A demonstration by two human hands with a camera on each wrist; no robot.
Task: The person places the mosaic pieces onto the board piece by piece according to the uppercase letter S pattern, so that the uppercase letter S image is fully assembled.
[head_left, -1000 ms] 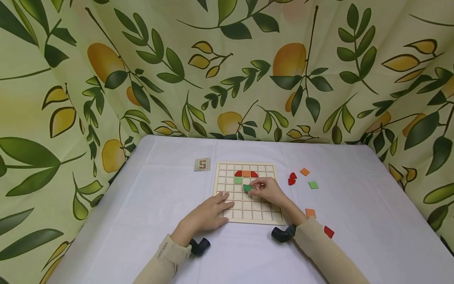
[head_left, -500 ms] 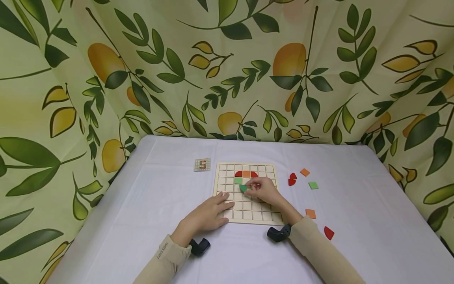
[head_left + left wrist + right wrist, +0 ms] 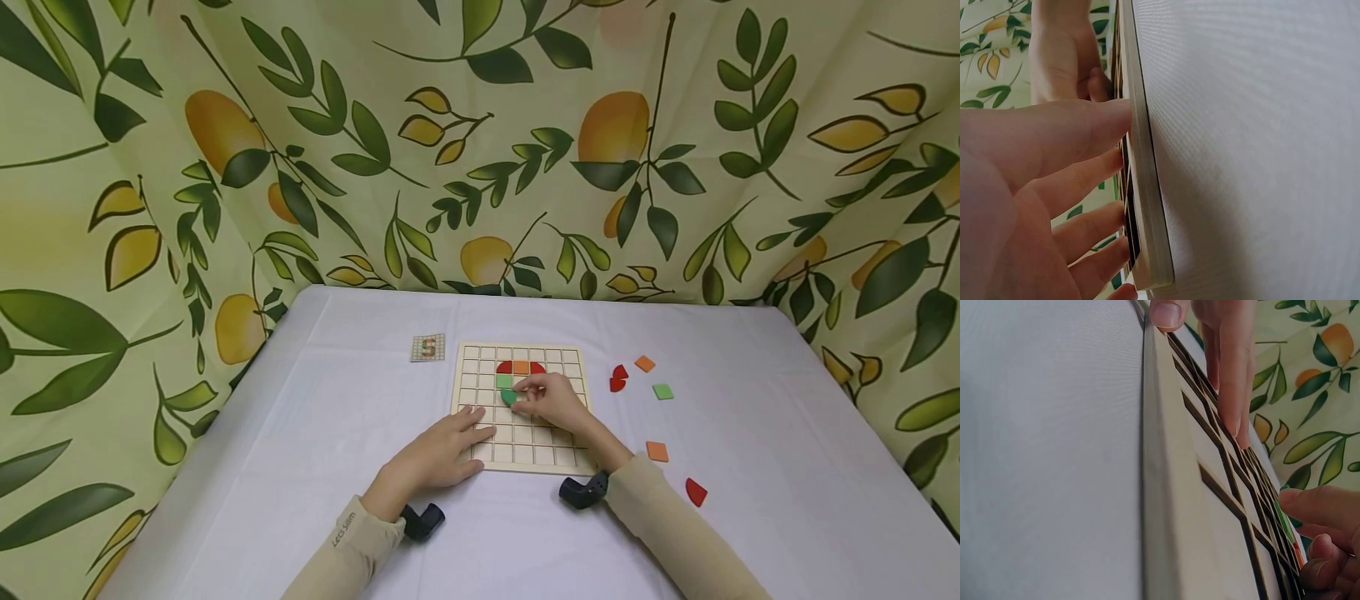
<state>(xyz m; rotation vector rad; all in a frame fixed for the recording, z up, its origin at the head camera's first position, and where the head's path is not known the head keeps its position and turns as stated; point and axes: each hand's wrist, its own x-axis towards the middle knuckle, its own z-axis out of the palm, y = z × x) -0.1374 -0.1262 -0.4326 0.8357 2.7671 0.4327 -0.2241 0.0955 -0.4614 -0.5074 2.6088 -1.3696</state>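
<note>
A square wooden grid board [image 3: 523, 455] lies on the white cloth in the head view. My right hand [image 3: 555, 402] pinches a dark green quarter-circle tile [image 3: 509, 397] between thumb and fingers, low over the board's grid. Just above that tile sits a light green square tile [image 3: 504, 381]. Beyond it, an orange square [image 3: 521, 367] lies between two red quarter-circle tiles [image 3: 537, 367]. My left hand [image 3: 447, 447] rests with spread fingers on the board's front left corner. In the left wrist view its thumb [image 3: 1107, 119] touches the board's edge.
A small pattern card [image 3: 428, 347] lies left of the board. To the right are two loose red tiles [image 3: 617, 384], an orange tile [image 3: 645, 363], a green square [image 3: 662, 391], another orange tile [image 3: 657, 451] and a red quarter-circle [image 3: 696, 492]. A patterned curtain [image 3: 525, 167] hangs behind.
My right hand has moved a little left across the board with the dark green tile, which is now below the light green square. The left hand has stayed in place.
</note>
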